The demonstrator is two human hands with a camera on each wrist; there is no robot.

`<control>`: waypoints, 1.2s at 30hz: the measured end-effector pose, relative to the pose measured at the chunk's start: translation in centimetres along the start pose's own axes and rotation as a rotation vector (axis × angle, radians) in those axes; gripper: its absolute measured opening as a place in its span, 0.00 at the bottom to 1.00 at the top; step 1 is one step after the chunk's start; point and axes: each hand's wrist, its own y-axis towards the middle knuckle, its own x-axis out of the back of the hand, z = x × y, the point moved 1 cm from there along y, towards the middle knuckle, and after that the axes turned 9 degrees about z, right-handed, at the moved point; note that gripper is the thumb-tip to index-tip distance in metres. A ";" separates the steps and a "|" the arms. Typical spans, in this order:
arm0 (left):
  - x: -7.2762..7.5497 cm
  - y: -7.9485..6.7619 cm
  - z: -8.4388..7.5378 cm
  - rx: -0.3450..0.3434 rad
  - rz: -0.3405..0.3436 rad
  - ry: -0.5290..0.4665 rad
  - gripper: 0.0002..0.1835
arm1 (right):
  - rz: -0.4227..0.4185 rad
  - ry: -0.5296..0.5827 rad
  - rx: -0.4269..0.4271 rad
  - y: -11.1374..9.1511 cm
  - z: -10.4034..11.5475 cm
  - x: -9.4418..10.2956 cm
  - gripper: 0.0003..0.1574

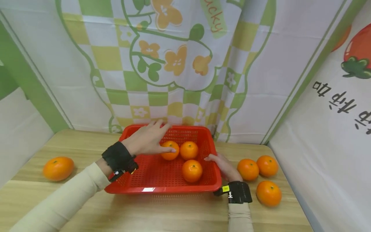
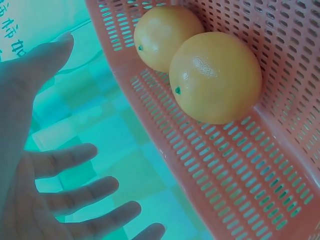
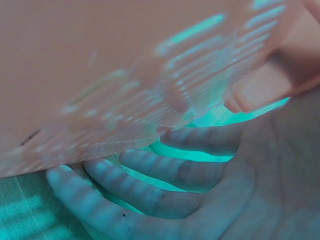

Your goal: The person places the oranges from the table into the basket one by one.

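Observation:
A red perforated plastic basket (image 1: 162,188) sits on the table and holds three oranges: one at the back left (image 1: 169,156), one at the back right (image 1: 189,150) and one in front (image 1: 192,170). Above the basket's left part is my left hand (image 1: 146,138), fingers spread, its thumb overlapping the back-left orange in the head view. The left wrist view has two oranges (image 2: 215,77) against the perforated wall, apart from the spread fingers. My right hand (image 1: 225,166) grips the basket's right side, thumb over the rim and fingers (image 3: 150,200) along the outer wall.
One orange (image 1: 59,168) lies alone at the table's left. Three more are at the right: a near one (image 1: 269,193) and two behind it (image 1: 248,169). A patterned curtain (image 1: 174,96) hangs right behind the basket, and a white side panel (image 1: 324,145) borders the table's right edge.

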 end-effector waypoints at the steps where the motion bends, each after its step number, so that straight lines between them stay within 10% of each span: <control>1: 0.2 -0.1 0.0 0.002 -0.002 0.001 0.50 | -0.001 0.000 0.003 0.0 0.0 0.0 0.34; 36: 1.8 -6.6 5.3 0.075 -0.046 -0.183 0.45 | 0.009 0.002 0.003 0.0 0.0 -0.1 0.34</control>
